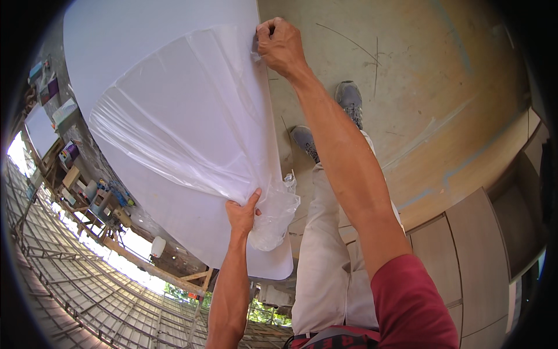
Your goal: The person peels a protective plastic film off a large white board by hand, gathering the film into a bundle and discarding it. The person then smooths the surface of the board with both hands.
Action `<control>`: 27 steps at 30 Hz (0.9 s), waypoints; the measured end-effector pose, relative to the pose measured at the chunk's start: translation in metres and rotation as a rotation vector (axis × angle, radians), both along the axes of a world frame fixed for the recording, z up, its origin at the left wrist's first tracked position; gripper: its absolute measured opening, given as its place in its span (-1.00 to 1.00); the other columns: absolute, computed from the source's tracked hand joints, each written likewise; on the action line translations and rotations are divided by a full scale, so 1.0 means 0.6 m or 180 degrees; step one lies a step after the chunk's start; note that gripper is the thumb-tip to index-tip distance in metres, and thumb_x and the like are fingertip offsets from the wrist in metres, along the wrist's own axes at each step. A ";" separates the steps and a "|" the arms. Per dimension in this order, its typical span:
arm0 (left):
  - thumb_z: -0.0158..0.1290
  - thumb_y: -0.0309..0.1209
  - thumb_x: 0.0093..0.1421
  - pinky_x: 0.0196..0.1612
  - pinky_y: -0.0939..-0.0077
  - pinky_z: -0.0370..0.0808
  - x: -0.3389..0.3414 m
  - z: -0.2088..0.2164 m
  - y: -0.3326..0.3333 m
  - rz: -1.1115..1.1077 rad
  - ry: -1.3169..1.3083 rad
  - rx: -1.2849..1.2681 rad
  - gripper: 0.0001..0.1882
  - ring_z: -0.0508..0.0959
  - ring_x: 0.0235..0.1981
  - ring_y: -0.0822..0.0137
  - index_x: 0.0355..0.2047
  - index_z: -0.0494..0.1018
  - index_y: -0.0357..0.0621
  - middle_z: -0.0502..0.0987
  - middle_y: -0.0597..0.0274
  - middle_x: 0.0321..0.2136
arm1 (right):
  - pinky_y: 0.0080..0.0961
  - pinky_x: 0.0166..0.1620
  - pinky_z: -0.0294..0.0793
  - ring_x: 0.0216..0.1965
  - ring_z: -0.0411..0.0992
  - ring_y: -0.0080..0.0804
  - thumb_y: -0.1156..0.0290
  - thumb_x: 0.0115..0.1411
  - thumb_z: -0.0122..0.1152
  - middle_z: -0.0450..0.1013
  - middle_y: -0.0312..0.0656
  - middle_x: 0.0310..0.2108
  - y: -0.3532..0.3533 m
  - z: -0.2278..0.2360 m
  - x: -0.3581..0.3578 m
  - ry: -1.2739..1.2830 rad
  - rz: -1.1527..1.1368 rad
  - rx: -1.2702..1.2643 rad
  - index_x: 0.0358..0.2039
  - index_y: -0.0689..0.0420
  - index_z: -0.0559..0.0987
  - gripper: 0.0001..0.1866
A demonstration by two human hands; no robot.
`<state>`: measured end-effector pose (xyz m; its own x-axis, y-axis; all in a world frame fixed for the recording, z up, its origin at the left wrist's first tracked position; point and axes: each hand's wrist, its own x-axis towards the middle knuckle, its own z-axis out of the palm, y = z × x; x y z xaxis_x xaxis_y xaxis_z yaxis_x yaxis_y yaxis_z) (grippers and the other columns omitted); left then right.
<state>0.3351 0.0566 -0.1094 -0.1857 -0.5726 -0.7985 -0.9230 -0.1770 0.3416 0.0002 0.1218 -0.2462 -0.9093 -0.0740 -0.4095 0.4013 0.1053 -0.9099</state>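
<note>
A large white panel [192, 232] with a rounded near corner fills the left and upper middle of the view. Over it stretches a clear plastic film [174, 110], fanned wide at the far side and gathered into folds toward me. My left hand [242, 213] grips the gathered folds, thumb up, near the panel's near end. Past that hand, a crumpled bunch of the film [273, 218] hangs over the right edge. Farther away, my right hand [281, 47] is closed in a pinch at the panel's right edge, with a bit of film showing beside its fingers.
Right of the panel lies a scuffed tan floor [407, 87], where my grey shoes [349, 99] stand. Wooden cabinets [465, 244] are at the lower right. Beyond the panel's left side are a cluttered workbench [96, 198], a white container [157, 246] and a metal roof frame [87, 279].
</note>
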 end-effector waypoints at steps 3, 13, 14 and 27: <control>0.38 -0.36 0.08 -0.72 0.50 0.42 0.004 0.000 -0.001 -0.0030 -0.0069 -0.0003 -0.67 0.52 -0.64 0.36 -0.32 0.55 -0.39 0.60 0.14 -0.44 | -0.36 -0.41 0.46 -0.60 0.39 -0.38 0.43 0.22 0.11 0.48 -0.17 -0.61 0.005 -0.006 -0.003 -0.0158 0.0053 0.0018 -0.59 0.30 0.51 -0.73; 0.37 -0.35 0.07 -0.71 0.50 0.43 0.003 0.001 0.001 0.0059 0.0108 -0.0133 -0.66 0.55 -0.63 0.34 -0.37 0.56 -0.45 0.62 0.07 -0.45 | -0.48 -0.55 0.23 -0.62 0.24 -0.57 0.31 0.27 0.10 0.29 -0.32 -0.62 0.057 -0.108 0.047 -0.1694 -0.1178 -0.1861 -0.58 0.15 0.39 -0.70; 0.36 -0.34 0.08 -0.71 0.51 0.41 0.005 0.002 0.001 0.0024 0.0108 -0.0109 -0.66 0.55 -0.63 0.34 -0.37 0.56 -0.44 0.62 0.07 -0.45 | -0.44 -0.52 0.28 -0.61 0.27 -0.52 0.32 0.24 0.11 0.35 -0.27 -0.60 0.070 -0.128 0.056 -0.1574 -0.0997 -0.1278 -0.57 0.18 0.44 -0.72; -0.17 0.26 0.24 0.27 0.05 0.21 0.169 0.105 0.007 0.3054 0.0182 -0.2068 -0.12 0.32 0.16 0.00 0.25 0.21 -0.29 0.35 0.02 0.04 | -0.42 -0.10 0.55 -0.28 0.58 -0.32 0.47 0.04 0.35 0.61 -0.09 -0.25 0.262 -0.128 0.104 -0.0412 -0.0529 0.1021 -0.28 0.21 0.70 -0.80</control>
<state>0.4368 0.0607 -0.0462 0.5206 -0.7967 -0.3069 -0.4848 -0.5717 0.6619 0.0627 0.2790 -0.3229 -0.8373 0.2206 -0.5003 0.5463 0.3001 -0.7820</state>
